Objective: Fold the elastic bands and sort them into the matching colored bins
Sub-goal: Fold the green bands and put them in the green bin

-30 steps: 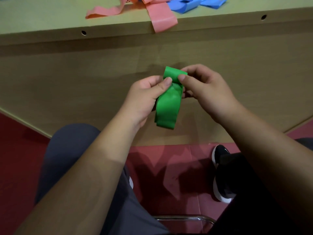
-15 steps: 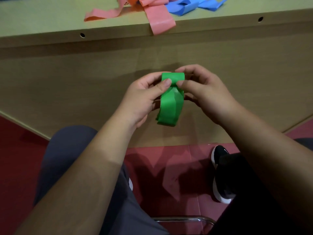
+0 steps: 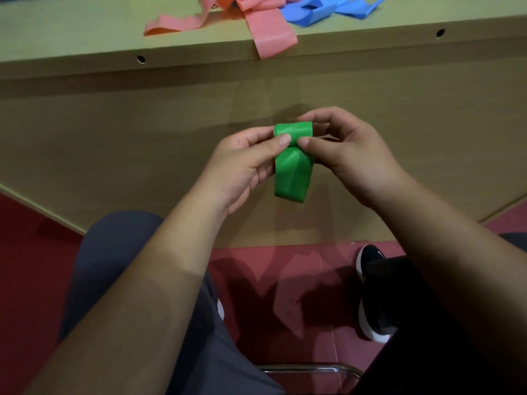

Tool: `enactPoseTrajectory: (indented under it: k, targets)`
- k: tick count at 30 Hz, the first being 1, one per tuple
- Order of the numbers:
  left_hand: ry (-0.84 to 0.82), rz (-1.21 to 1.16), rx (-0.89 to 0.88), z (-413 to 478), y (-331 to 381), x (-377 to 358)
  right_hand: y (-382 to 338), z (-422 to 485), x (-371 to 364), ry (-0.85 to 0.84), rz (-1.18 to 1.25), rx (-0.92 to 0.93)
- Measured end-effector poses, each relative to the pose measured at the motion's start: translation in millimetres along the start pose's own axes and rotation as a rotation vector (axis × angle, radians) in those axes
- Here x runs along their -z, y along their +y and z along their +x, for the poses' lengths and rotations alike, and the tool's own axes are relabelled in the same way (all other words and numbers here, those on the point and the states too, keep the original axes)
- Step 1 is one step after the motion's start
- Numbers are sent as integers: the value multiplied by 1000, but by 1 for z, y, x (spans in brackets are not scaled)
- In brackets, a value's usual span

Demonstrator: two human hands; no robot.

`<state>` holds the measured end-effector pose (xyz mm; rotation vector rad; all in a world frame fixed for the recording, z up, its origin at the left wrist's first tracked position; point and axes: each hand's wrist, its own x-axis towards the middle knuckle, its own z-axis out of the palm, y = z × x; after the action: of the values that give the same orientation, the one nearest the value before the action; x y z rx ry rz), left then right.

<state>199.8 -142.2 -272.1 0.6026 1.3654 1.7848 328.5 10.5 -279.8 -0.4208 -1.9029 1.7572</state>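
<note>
1. Green band (image 3: 291,172): it is held in the air between both hands, in front of the table's side panel and above the person's lap. Its top is turned over into a fold and a short doubled loop hangs below.
2. Left hand (image 3: 242,169): the thumb presses on the band just under the top fold and the curled fingers sit behind it, so it pinches the band.
3. Right hand (image 3: 353,155): it pinches the same fold from the other side, thumb tip almost touching the left thumb and fingers curled round the back.
4. Change: a second ago the top fold sat tilted and the loop hung longer. Now the fold is level and the loop is shorter, so I judge another turn has gone in and the folding is nearly done.
5. Table (image 3: 85,38): pink bands (image 3: 271,32) lie loose on it, one hanging over the edge, with blue bands (image 3: 313,10) just beside them, all unfolded.
6. No bins are in view, so this band's sorting is not yet done.
</note>
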Motion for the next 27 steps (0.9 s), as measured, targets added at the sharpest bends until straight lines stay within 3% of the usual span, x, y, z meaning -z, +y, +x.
enactPoseTrajectory:
  k: [5,11,17,27]
  targets:
    - [48,13,-29,4,-5,1,0,0,1,-34,-4,9]
    - [27,91,-84,3,-3,1,-2,0,-2,-1,95,-122]
    - [26,62,-33,2,-3,1,-1,2,-2,38,129,-77]
    - [111,310,-79,6,-9,5,0,2,0,52,95,-20]
